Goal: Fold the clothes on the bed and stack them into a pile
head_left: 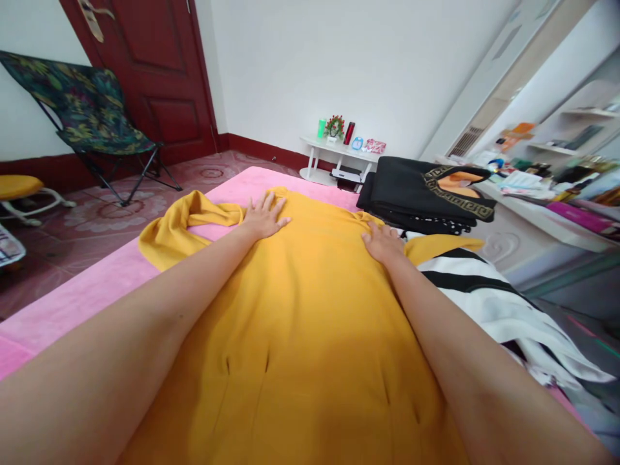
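Note:
A mustard-yellow dress [320,303] lies spread out on the pink bed cover [97,290], with dart lines showing across its middle. My left hand [264,216] rests flat on its upper left part, fingers spread. Opposite it, my right hand [383,242] lies on the upper right edge, with its fingers stretched out over the cloth. The left sleeve [181,232] curls in a loop outside my left hand. Beyond my right hand the other sleeve [443,245] reaches over a black-and-white striped garment [465,284].
Folded black clothes [411,194] are stacked at the bed's far right. Behind stands a low white table [339,150] with small items. A cluttered desk [557,219] runs along the right. On the left are a folding chair [92,110] and a yellow stool [19,187].

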Available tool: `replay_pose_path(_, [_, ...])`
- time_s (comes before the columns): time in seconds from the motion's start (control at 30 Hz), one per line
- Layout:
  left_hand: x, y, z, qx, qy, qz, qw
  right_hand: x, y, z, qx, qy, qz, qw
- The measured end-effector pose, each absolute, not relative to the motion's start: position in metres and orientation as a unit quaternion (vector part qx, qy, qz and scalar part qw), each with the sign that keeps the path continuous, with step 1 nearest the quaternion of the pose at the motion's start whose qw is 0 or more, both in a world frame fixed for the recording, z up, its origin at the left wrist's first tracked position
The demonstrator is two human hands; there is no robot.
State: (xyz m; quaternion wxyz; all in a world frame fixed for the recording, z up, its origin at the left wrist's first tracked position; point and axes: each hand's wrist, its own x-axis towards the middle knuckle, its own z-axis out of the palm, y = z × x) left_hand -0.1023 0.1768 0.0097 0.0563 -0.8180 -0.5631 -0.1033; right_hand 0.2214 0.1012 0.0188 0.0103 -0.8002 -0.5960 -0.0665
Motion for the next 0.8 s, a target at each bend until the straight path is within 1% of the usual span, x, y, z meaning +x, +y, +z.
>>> replay_pose_path(0.07, [-0.105,0.163,0.007,-0.829,-0.556,-0.052,0.021,0.218,0.088,0.018,-0.796,-0.603,-0.05,0.002])
replay_pose_path(0.2, [-0.12,0.121,0.004,-0.857,-0.516,-0.013,-0.001,0.213,0.05,0.014,-0.76,-0.65,-0.028,-0.007])
replay_pose_path(0.37, [-0.156,0.05,0.01,-0.9,-0.432,0.045,-0.031,0.205,-0.039,0.015,-0.692,-0.722,0.026,-0.015])
replay_pose_path(0.47, [-0.18,0.001,0.019,-0.915,-0.399,0.049,-0.042,0.206,-0.109,0.027,-0.633,-0.769,0.092,-0.003])
replay_pose_path(0.6, [-0.211,-0.059,0.038,-0.933,-0.339,0.044,-0.114,0.213,-0.197,0.049,-0.606,-0.775,0.168,0.06])
replay_pose_path(0.67, [-0.222,-0.084,0.049,-0.936,-0.319,0.015,-0.146,0.215,-0.232,0.056,-0.6,-0.778,0.164,0.082])
replay_pose_path(0.73, [-0.229,-0.105,0.06,-0.939,-0.304,-0.01,-0.16,0.215,-0.262,0.059,-0.597,-0.785,0.149,0.075])
replay_pose_path(0.8, [-0.232,-0.123,0.067,-0.942,-0.306,-0.024,-0.136,0.216,-0.284,0.056,-0.599,-0.787,0.131,0.067])
